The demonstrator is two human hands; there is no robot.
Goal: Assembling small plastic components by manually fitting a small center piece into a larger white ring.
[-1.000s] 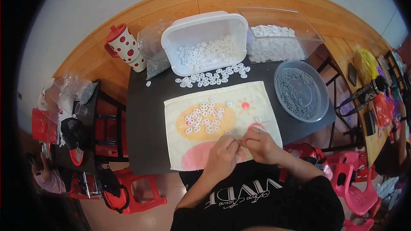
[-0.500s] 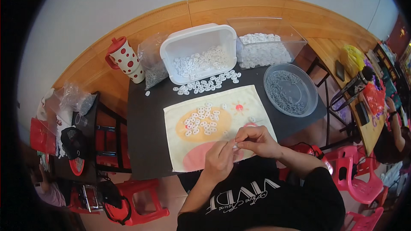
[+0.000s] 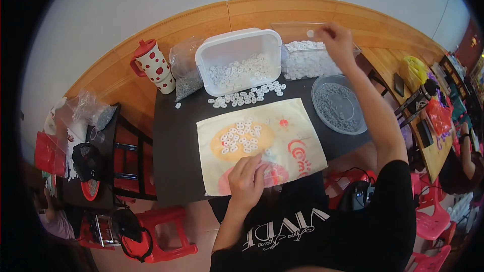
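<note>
My left hand [image 3: 247,181] lies flat on the near edge of a cream cloth [image 3: 302,136] with orange and pink print, its fingers stretched out and holding nothing. Several small white rings [image 3: 239,138] lie on the cloth just beyond those fingers. My right hand [image 3: 335,38] reaches far out over a clear container [image 3: 302,60] filled with white pieces, and its fingertips pinch a small white piece [image 3: 310,34]. A white tub [image 3: 237,45] with more white pieces stands to the left of the clear container. A line of white rings [image 3: 247,95] lies on the dark table [image 3: 176,141] in front of the tub.
A round grey tray [image 3: 340,106] of small grey parts sits under my right forearm. A red-dotted white mug [image 3: 154,65] and a plastic bag [image 3: 184,70] stand at the back left. Red stools [image 3: 161,231] and a cluttered side table [image 3: 85,161] are on the left. Another person [image 3: 461,156] sits at the right.
My right hand has left the cloth's near edge, where both hands worked together, and reached up over the clear container. My left hand stays on the cloth.
</note>
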